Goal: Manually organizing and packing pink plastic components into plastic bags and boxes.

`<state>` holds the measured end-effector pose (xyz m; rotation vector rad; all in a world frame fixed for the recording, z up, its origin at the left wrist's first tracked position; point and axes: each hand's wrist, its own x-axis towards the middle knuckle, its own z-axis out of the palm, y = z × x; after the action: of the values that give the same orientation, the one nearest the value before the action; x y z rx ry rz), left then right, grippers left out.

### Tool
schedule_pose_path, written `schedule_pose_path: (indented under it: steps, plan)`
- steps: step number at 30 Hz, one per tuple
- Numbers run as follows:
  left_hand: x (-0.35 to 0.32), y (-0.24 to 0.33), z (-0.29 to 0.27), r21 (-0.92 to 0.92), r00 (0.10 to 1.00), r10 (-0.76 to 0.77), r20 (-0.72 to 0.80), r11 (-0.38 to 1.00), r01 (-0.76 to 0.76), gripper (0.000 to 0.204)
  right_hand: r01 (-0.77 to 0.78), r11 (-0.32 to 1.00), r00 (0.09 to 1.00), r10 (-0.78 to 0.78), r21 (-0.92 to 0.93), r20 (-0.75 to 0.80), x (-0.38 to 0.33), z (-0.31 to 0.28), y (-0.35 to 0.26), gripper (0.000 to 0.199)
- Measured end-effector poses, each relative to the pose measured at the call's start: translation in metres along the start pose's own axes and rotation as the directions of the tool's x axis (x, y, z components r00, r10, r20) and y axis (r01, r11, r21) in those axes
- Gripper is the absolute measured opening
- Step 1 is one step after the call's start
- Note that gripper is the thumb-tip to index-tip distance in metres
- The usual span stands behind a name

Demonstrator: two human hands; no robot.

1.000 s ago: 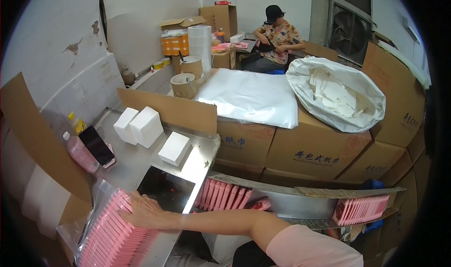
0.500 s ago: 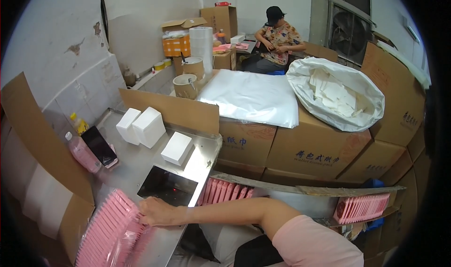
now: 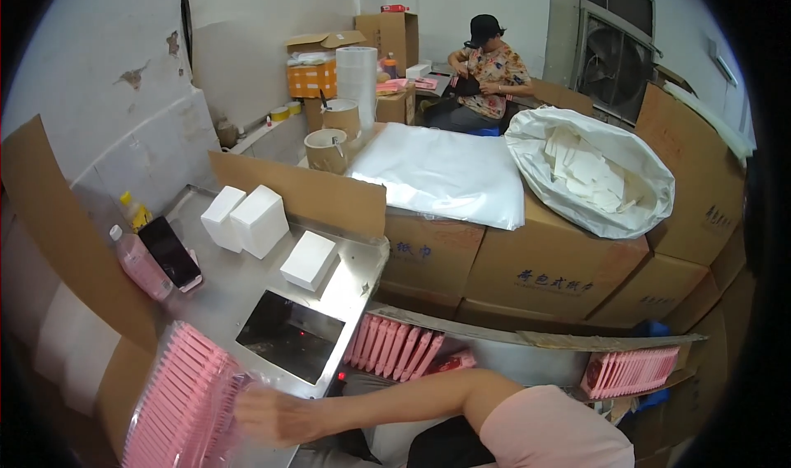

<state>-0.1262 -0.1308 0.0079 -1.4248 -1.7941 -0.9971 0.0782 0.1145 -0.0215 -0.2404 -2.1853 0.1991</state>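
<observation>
My right hand [image 3: 270, 416] reaches in from the lower right, its arm in a pink short sleeve. It is at the right side of a clear plastic bag [image 3: 221, 423] filled with a stacked row of pink packets [image 3: 175, 390]. The fingers look closed on the edge of the film, though motion smears them. This bag lies tilted at the near left of the metal table [image 3: 194, 291]. Just beyond my hand is a dark flat panel [image 3: 292, 336] with a small red light. My left hand is out of view.
White boxes [image 3: 262, 222], a phone [image 3: 170, 254] and a pink bottle [image 3: 140, 262] stand on the table. Cardboard flaps [image 3: 297, 200] edge it. More pink packets [image 3: 395, 346] sit in a trough at right. Beyond are cartons [image 3: 540, 262], a white sack [image 3: 527, 138] and a seated person [image 3: 494, 72].
My right hand has moved down and slightly toward me along the bag's side. The bag has shifted slightly, and more of the dark panel shows. Red packaging now shows in the trough.
</observation>
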Motion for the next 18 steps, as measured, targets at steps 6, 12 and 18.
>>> schedule_pose_path:
  steps: [6, 12, 18]
  plan:
    - [0.044, 0.016, 0.019, 0.023, 0.755, -0.259, 0.603, 0.951, 0.308, 0.029, -0.413, 0.802, 0.908, 0.326, 0.432, 0.262, 0.011, 0.045, 0.057, 0.019]
    - [0.019, -0.024, -0.011, 0.299, 0.562, -0.6, 0.57, 0.788, 0.538, 0.036, -0.164, 0.961, 0.986, 0.155, 0.221, 0.057, 0.006, 0.046, 0.057, 0.038]
    - [0.0, -0.037, -0.015, 0.291, 0.978, -0.17, 0.124, 0.948, 0.128, 0.03, -0.438, 0.825, 0.89, 0.341, 0.357, 0.303, 0.036, 0.025, 0.039, 0.066]
